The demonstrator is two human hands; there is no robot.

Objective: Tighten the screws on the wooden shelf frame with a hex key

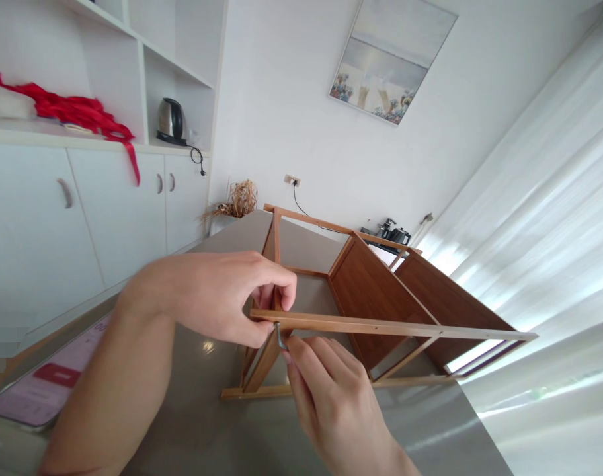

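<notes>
A wooden shelf frame (351, 322) with brown panels lies on its side on a grey tabletop. My left hand (232, 294) is closed around the near end of its upper rail, thumb below and fingers over the top. In my right hand (331, 390) a small bent metal hex key (280, 336) is pinched between thumb and fingers. The key's upper end meets the rail close to my left thumb. Its lower part is hidden by my right fingers.
The grey table (192, 410) carries the frame. A phone (48, 383) with a lit screen lies at the left. Behind stand white cabinets (118, 211) with an electric kettle (171, 120) and red ribbon (83, 109). Dried plants (239, 198) stand beyond the table; a white curtain (544, 218) hangs right.
</notes>
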